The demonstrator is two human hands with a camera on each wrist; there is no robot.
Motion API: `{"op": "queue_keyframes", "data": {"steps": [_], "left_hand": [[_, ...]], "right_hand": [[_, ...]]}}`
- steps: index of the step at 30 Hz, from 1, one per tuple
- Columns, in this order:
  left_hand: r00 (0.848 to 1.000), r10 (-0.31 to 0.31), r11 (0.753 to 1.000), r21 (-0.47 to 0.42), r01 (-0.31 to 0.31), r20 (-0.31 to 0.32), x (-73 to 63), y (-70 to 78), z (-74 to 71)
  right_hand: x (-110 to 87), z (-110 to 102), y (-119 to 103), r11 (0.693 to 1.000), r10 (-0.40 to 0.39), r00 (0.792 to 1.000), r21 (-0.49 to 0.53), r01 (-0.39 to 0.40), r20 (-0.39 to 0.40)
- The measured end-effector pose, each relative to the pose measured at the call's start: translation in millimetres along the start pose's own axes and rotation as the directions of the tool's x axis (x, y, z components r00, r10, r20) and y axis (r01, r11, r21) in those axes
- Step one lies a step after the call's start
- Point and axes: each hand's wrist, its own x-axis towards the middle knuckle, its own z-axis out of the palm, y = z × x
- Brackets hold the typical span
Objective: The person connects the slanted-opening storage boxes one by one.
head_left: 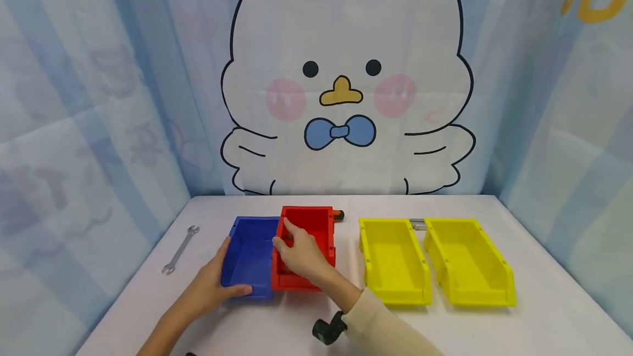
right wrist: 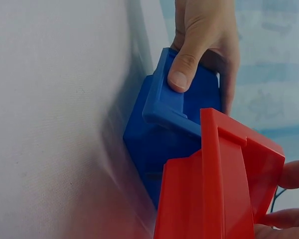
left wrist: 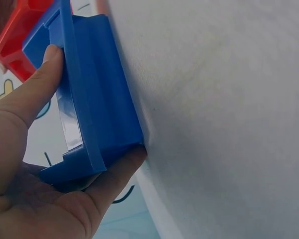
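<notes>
My left hand [head_left: 205,290] grips the blue bin [head_left: 249,260] at its left side, thumb over the front rim and fingers along the outer wall. In the left wrist view one fingertip reaches the lower edge of the blue bin [left wrist: 107,89], close to the tabletop. The right hand [head_left: 304,254] holds the red bin [head_left: 316,221] by its left wall, reaching across its inside. In the right wrist view the red bin [right wrist: 184,199] sits tilted against the blue bin's edge and overlaps it. Part of the right hand's grip is hidden.
Two yellow bins [head_left: 395,262] stand side by side on the right, a metal piece [head_left: 417,224] between their back ends. An open-ended wrench [head_left: 180,251] lies at left. An orange-and-black handle [head_left: 338,215] pokes out behind the red bin. A dark angled object [head_left: 327,331] lies near my right sleeve.
</notes>
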Motion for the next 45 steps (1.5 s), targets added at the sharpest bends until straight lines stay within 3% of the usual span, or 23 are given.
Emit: {"op": "queue_keyframes", "data": {"steps": [28, 38, 45], "left_hand": [[1.000, -0.016, 1.000, 0.020, 0.015, 0.001, 0.8, 0.6, -0.3], [1.000, -0.015, 1.000, 0.010, 0.015, 0.004, -0.5, 0.0, 0.3], [1.000, -0.023, 1.000, 0.013, 0.022, 0.003, 0.7, 0.1, -0.3]], "right_hand": [[-1.8, 3.1, 5.0, 0.999, 0.013, 1.000, 0.041, -0.012, -0.022], [-2.6, 2.3, 5.0, 0.987, 0.054, 0.998, 0.149, -0.057, 0.023], [-1.9, 2.4, 5.2, 0.990, 0.059, 0.998, 0.124, -0.063, 0.034]]}}
